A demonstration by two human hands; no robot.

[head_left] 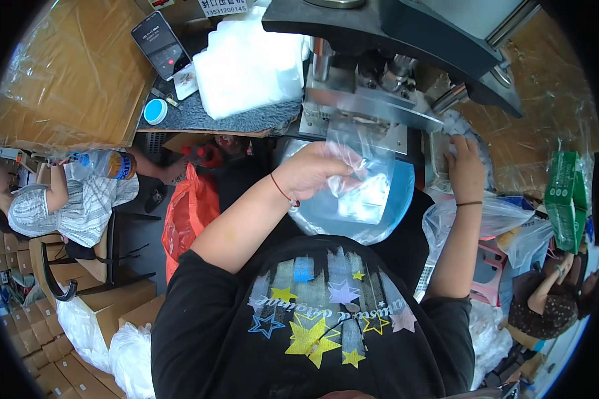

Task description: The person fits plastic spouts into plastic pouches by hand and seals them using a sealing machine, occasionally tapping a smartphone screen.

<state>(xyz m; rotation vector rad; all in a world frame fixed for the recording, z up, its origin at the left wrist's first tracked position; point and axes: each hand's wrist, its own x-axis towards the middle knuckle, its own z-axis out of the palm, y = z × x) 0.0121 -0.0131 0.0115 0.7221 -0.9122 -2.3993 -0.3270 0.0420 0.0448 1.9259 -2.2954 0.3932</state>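
A clear plastic bag (pixel 346 138) hung before the metal press (pixel 383 110), above a blue basin (pixel 404 189). The left hand (pixel 315 173) pinched it between thumb and fingers; the right hand (pixel 466 161) (its grip I could not tell) was at some clear plastic (pixel 484 147) beside the press.

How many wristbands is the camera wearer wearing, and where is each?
2: a red wristband behind the left hand, which pinches clear plastic, and a brown wristband behind the right hand.

A black starry T-shirt (pixel 246 352) is worn with thin bracelets (pixel 470 203), the left red.
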